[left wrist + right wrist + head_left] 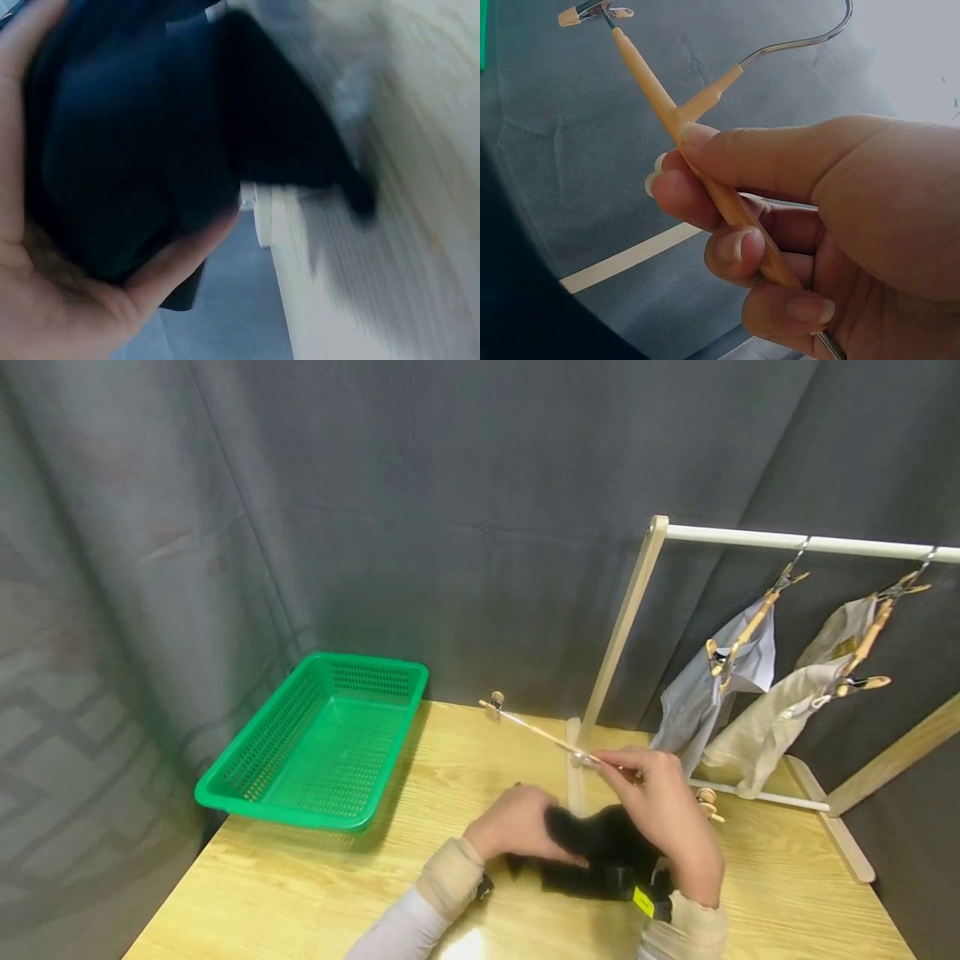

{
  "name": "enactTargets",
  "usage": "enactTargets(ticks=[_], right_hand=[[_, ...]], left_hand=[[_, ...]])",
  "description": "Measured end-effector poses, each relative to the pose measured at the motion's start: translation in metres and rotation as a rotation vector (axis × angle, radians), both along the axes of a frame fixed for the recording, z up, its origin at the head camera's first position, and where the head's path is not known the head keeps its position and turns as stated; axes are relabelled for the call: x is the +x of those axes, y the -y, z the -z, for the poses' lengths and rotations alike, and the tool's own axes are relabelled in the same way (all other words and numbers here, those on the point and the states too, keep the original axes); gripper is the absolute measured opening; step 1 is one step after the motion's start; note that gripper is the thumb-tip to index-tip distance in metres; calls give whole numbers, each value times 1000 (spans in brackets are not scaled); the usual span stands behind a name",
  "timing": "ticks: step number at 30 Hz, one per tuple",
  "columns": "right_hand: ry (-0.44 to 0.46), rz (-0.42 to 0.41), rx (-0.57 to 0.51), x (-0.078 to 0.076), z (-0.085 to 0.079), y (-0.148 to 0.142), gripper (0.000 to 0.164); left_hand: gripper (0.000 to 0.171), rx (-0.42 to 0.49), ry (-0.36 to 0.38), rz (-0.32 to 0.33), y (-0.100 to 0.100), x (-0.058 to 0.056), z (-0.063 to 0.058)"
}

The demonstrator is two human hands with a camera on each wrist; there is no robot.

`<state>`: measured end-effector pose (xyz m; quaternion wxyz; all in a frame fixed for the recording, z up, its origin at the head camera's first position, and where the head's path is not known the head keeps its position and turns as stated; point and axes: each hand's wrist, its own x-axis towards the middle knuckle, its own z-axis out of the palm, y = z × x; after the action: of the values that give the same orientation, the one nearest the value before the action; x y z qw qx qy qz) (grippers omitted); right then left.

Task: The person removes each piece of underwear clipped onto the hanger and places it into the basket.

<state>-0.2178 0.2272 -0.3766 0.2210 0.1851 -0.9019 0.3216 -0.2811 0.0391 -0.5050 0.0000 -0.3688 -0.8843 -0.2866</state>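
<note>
In the head view my left hand (pixel 528 827) grips a bunched black cloth (pixel 607 835) low over the wooden table. Folds of the dark cloth (pixel 142 142) fill much of the left wrist view, blurred, with the thumb curled against them. My right hand (pixel 663 814) pinches a wooden clip hanger (pixel 551 737), tilted and pointing up to the left. The right wrist view shows fingers and thumb around the hanger's bar (pixel 720 199). Its metal hook (pixel 802 41) curves upward, and a metal clip (pixel 596 11) sits at the far end.
A green plastic basket (pixel 382 758) stands on the table's left side. To the right is a wooden rack with a white rail (pixel 735 537). A grey cloth (pixel 693 685) and a beige cloth (pixel 787 718) hang there from clip hangers. A grey curtain (pixel 450 527) is behind.
</note>
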Motion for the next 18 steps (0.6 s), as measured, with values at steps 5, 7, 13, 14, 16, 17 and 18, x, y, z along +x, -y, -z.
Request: enactTargets(ticks=[5, 7, 13, 14, 16, 17, 18], right_hand=[[-23, -2, -4, 0, 2, 1, 14], [-36, -3, 0, 0, 4, 2, 14], [-78, -6, -13, -2, 4, 6, 17], [-84, -7, -15, -3, 3, 7, 17], [-91, -7, -19, -4, 3, 9, 18], [-96, -7, -19, -4, 3, 10, 18], [-98, -6, -21, -5, 3, 10, 18]], left_hand=[[30, 103, -134, 41, -1, -4, 1], [23, 132, -144, 66, -1, -4, 3], [68, 106, -102, 182, 0, -5, 4], [71, 101, -111, 201, 0, -6, 3], [65, 100, -140, 231, 1, -6, 2], [56, 103, -153, 241, 1, -7, 2], [46, 107, -159, 244, 1, -7, 2]])
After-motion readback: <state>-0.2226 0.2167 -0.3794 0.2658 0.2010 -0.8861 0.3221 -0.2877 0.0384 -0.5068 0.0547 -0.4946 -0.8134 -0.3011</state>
